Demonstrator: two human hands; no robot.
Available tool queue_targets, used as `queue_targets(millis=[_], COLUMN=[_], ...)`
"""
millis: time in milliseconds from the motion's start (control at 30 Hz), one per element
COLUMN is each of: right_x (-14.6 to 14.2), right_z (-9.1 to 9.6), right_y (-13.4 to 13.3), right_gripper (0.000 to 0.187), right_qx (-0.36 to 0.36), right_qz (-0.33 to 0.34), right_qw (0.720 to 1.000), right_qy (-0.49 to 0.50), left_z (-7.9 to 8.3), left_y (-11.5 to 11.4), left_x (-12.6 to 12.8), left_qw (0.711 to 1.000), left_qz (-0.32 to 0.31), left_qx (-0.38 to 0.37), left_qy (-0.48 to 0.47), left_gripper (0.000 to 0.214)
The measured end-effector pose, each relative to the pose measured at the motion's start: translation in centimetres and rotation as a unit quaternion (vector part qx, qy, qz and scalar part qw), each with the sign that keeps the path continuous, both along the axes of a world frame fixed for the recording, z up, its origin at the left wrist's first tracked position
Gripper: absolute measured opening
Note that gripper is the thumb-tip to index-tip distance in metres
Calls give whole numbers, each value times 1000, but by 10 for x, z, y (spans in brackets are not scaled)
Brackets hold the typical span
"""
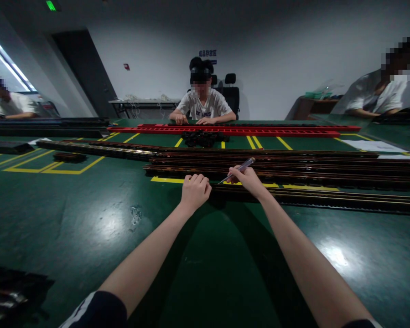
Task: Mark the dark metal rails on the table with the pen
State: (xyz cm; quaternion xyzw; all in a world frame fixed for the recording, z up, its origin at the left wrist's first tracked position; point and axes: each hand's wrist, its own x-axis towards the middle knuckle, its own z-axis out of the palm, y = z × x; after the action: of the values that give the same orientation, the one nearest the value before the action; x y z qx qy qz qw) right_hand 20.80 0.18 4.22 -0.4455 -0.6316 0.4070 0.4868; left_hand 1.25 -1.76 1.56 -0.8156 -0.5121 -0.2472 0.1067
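While curling the left hand [195, 193] over the left end of a long, slim, dark rail with shiny edges [310, 198], pinches a thin, pen-like tool with a translucent handle [247, 163] in the right hand [246, 176], tip down near the rail's far edge. With left fingertips hidden, cannot tell whether pinching or only pressing. Under the rail: green tabletop [88, 200]. Just beyond the rail: bundle of similar dark rails [300, 168]. Farther beyond the rail: black heap of small parts [198, 139], then long red slotted strips [276, 132].
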Motion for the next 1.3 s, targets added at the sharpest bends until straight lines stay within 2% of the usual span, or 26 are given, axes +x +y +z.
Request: queue_targets(millis=[400, 667, 933, 1133, 1300], right_x=[5, 5, 3, -5, -9], right_z=[-1, 1, -2, -8, -11], right_y=[3, 0, 1, 3, 5], right_gripper=[24, 25, 26, 37, 42], right_qx=[-46, -64, -34, 4, 13], right_qz=[-24, -42, -29, 31, 35], right_qw=[998, 994, 998, 999, 999], right_qy=[42, 76, 54, 18, 17], left_z=[-9, -8, -6, -5, -5], left_y=[6, 6, 5, 9, 11], left_x=[2, 2, 4, -4, -8], left_qw=[997, 998, 999, 997, 997], left_qz=[-47, -36, 3, 70, 70], left_qx=[41, 29, 12, 10, 34], left_qy=[48, 46, 32, 11, 28], left_gripper=[37, 40, 36, 37, 35])
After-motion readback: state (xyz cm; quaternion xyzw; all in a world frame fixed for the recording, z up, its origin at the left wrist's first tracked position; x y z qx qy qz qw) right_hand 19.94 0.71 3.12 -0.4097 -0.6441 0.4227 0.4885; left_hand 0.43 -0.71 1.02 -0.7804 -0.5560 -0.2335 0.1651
